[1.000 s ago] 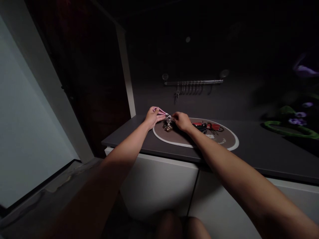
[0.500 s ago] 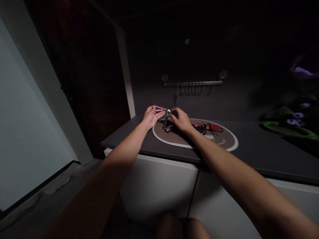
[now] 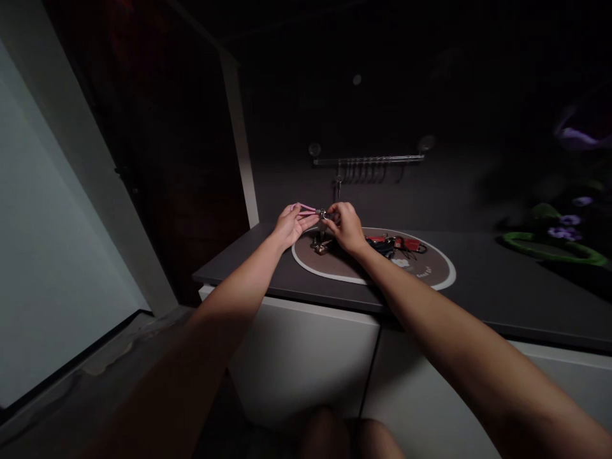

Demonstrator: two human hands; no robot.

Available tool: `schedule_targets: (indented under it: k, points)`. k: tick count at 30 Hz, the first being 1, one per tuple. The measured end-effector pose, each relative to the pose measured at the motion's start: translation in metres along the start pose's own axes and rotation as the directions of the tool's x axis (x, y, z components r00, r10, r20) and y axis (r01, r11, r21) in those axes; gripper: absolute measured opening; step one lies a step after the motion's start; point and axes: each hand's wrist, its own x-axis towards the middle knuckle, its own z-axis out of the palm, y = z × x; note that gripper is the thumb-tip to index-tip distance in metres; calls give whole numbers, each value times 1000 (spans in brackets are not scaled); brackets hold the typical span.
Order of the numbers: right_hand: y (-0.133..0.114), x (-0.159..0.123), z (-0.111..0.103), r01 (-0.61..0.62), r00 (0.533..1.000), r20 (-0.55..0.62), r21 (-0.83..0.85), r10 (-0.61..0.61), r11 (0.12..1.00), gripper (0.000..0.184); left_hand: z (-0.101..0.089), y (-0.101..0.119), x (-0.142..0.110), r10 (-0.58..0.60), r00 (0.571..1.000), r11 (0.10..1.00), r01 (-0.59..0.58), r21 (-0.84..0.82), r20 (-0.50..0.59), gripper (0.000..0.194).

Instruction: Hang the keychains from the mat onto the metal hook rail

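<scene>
Your left hand (image 3: pixel 289 227) pinches a pink strap (image 3: pixel 306 209) above the left part of the mat (image 3: pixel 344 271). Your right hand's (image 3: pixel 349 227) thumb and fingers are drawn narrow at the strap's metal ring (image 3: pixel 324 214); I cannot tell whether they grip it. Small metal pieces (image 3: pixel 319 248) show below, and a rail (image 3: pixel 373 159) crosses the wall behind.

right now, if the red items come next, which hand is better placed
Probably the right hand: it is nearer the red items on the mat, though busy at the metal ring. The left hand is farther off, holding the pink strap.
</scene>
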Motion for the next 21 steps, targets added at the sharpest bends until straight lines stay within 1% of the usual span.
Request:
schedule_targets:
  k: [2, 4, 6, 10, 13, 17, 21]
  points:
    - [0, 0, -1, -1, 1000, -31, -8, 1, 1000, 9, -1, 0, 1, -1, 1000, 1000, 1, 11, -19, 13]
    - [1, 0, -1, 1, 998, -61, -13, -2, 1000, 7, -1, 0, 1, -9, 999, 1000, 10, 26, -48, 13]
    - [4, 0, 1, 6, 998, -62, -12, -6, 1000, 11, 0, 1, 1, -22, 997, 999, 25, 37, -74, 13]
    - [7, -1, 4, 22, 1000, -16, -8, -22, 1000, 20, 1, 2, 1, -36, 995, 999, 39, 35, -88, 11]
    - [6, -2, 5, 25, 1000, 7, -3, -25, 1000, 21, 1, 2, 1, -37, 996, 999, 39, 23, -82, 9]
    - [2, -2, 5, 17, 999, 30, 5, -17, 1000, 17, 1, 1, 0, -41, 998, 999, 41, 15, -43, 8]
    - [4, -3, 6, 24, 999, 25, -1, -24, 1000, 15, 2, 1, -1, -87, 996, 996, 87, 8, -21, 10]
